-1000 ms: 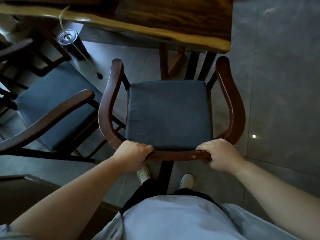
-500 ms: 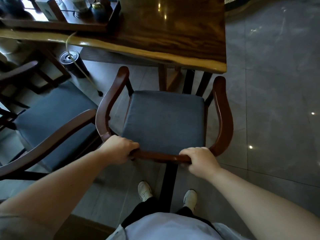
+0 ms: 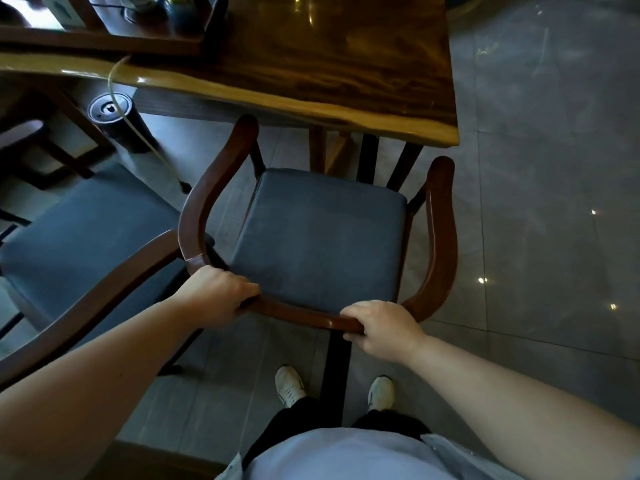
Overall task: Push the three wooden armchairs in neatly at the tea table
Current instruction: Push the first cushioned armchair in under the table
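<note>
A person stands behind a wooden armchair, both hands closed over its curved back rail. The left hand wraps the rail near the left bend; the right hand wraps it just right of centre, fingers curled fully round the wood, so each grip is shut tight on the chair.

Over the past second the chair has travelled forward: its armrest tips, which stood short of the desk, now reach the desk's near edge, the left tip just at or under it and the right tip beside the corner. The seat cushion remains wholly outside the edge, and the chair sits slightly skewed, its left arm leading. The push looks about half done for this chair; a little more travel and a small twist should square it.

A 2nd armchair stands just to the left, angled away from the desk, its armrest touching or nearly touching the chair in hand; the dim light makes that contact hard to confirm. A 3rd chair appears only partly at the far left. A black cylinder with a pale cord sits on the floor under the desk, near the chairs' path.
</note>
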`<state>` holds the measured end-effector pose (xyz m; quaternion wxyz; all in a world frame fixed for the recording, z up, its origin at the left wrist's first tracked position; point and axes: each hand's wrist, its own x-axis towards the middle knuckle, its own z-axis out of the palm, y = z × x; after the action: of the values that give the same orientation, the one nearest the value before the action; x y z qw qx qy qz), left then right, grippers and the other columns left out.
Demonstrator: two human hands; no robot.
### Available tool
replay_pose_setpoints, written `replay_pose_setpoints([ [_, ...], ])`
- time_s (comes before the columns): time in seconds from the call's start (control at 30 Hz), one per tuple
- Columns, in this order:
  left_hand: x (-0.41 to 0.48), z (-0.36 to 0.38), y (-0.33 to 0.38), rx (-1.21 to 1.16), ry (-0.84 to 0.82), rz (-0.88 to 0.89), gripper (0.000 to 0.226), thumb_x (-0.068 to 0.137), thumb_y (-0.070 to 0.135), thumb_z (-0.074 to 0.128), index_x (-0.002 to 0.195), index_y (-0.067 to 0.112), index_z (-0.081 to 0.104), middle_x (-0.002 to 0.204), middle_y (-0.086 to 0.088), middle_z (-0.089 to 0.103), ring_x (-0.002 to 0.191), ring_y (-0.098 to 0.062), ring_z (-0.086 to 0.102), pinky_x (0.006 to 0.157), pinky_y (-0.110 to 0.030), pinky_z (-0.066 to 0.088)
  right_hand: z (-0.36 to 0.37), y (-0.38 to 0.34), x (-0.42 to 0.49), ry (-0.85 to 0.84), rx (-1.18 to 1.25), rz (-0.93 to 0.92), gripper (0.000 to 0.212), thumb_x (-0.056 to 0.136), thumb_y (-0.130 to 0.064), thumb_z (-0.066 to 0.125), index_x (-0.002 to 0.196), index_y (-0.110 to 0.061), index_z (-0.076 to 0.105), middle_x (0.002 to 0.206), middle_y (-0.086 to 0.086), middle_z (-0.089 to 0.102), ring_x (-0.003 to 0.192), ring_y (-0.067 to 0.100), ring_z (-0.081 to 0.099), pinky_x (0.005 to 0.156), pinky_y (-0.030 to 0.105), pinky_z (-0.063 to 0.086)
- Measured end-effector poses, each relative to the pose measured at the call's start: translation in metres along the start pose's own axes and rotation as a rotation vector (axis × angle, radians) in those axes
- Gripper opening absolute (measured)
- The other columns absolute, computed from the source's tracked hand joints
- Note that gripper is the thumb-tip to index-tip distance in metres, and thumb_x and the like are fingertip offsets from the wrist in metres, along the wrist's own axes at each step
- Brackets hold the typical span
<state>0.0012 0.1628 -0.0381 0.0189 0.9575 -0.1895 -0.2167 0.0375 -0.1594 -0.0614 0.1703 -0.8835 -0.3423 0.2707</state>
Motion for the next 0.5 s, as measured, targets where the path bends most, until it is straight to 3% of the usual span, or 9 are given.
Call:
replay_pose_setpoints([
  [0.17,-0.003,-0.001,0.009,-0.084,0.063,-0.075,0.011,0.084,0.030,0.060,0.094,0.035,0.063,0.086,0.013,0.064,0.083,-0.011,0.062,0.072,-0.032,0.051,-0.005,0.016,0.001,-0.128,0.085,-0.030,0.051,0.085,-0.034,0.069,0.133,-0.022,0.056,0.130,-0.003,0.061,0.117,0.018,0.056,0.096,0.038,0.047],
  [0.27,0.003,-0.004,0.033,-0.043,0.035,-0.126,0.020,0.080,0.030,0.058,0.100,0.031,0.061,0.091,0.010,0.064,0.088,-0.015,0.061,0.073,-0.032,0.049,-0.017,0.047,0.001,-0.267,-0.022,-0.012,0.066,0.080,-0.045,0.071,0.139,-0.025,0.048,0.136,-0.003,0.057,0.121,0.018,0.053,0.100,0.037,0.045],
  [0.4,0.022,-0.007,0.094,-0.038,0.020,-0.072,0.028,0.076,0.036,0.052,0.103,0.029,0.057,0.097,0.006,0.064,0.095,-0.020,0.060,0.077,-0.039,0.051,-0.035,0.089,0.006,-0.449,-0.318,-0.086,0.061,0.077,-0.047,0.067,0.131,-0.023,0.052,0.123,0.000,0.064,0.113,0.022,0.058,0.096,0.038,0.044],
  [0.5,0.043,-0.007,0.142,-0.052,0.044,-0.122,0.024,0.080,0.038,0.052,0.101,0.028,0.057,0.095,0.006,0.065,0.092,-0.022,0.061,0.071,-0.035,0.050,-0.043,0.116,0.012,-0.462,-0.527,-0.233,0.047,0.075,-0.050,0.064,0.115,-0.025,0.059,0.107,-0.003,0.066,0.103,0.023,0.062,0.087,0.039,0.045],
])
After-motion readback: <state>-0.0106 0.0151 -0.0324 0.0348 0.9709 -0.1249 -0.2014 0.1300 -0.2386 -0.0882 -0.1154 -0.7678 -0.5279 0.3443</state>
